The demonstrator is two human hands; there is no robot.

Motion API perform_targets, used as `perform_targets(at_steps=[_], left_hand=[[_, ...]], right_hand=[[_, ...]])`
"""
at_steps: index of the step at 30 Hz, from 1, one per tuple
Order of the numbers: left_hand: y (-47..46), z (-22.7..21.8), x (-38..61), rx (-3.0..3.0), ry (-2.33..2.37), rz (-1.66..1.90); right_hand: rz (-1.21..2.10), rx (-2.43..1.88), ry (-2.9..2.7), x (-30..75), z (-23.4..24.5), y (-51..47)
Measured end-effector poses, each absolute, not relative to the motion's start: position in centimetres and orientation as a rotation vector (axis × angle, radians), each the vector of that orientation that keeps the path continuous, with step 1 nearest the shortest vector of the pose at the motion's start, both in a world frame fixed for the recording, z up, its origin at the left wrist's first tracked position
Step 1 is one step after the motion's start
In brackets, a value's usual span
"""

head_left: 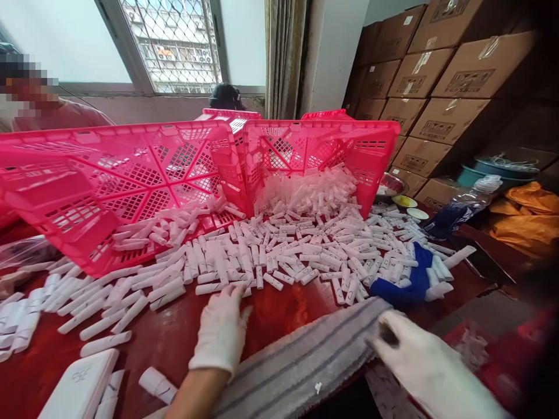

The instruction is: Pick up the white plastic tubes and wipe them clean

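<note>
My left hand (222, 330), in a white glove, reaches over the red table with its fingers stretched out. Its fingertips touch the near edge of a spread of short white tubes (262, 276) with dark marks; I see none gripped. On the right, my gloved right hand (410, 349) is curled beside the end of a grey striped towel (305, 355). Its fingertips are blurred and partly hidden, so what they hold cannot be made out. Longer white tubes (131, 314) lie loosely to the left of my left hand.
Pink crates (166, 157) lean on their sides with tubes spilling out. A blue cloth (406, 279), a bottle (458, 206) and small bowls (404, 201) stand right. A white power bank (81, 384) lies front left. Cardboard boxes (441, 122) are stacked behind; a person (61, 113) sits far left.
</note>
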State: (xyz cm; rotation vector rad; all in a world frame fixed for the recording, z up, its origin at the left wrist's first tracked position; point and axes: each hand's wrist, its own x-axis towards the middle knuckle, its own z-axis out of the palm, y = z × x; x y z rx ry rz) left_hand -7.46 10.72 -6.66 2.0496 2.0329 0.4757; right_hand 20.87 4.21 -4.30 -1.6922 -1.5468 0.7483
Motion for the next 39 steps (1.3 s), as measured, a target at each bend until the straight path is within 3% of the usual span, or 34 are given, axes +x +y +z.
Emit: perform_targets(at_steps=[5, 11, 17, 21, 25, 29, 39], left_hand=[[12.2, -6.8, -8.3, 2.07, 1.996, 0.43], [8.7, -6.6, -7.0, 1.816, 1.79, 0.731], [6.7, -5.7, -4.1, 1.339, 1.339, 0.918], [6.5, -5.7, -2.7, 1.28, 1.361, 0.849], [6.1, -5.9, -2.9, 1.19, 1.217, 0.786], [5.9, -5.7, -3.5, 1.086, 1.072, 0.706], [5.7, -5.6, -2.9, 1.473, 1.435, 0.792]], right_hand=[[0.491, -1.815, -2.003, 11.0, -4.7, 11.9], [0.529, -1.739, -2.136, 7.3, -6.1, 15.7], [1.004, -1.099, -1.222, 10.2, -5.4, 11.7], [1.054, -0.899, -1.053, 9.8, -5.1, 10.1], [1.068, -0.886, -1.214, 10.0, -4.7, 8.9], [1.368, -0.985, -1.149, 10.7, -3.9, 8.3], [1.324, -1.223, -1.238, 11.5, -3.7, 8.7]])
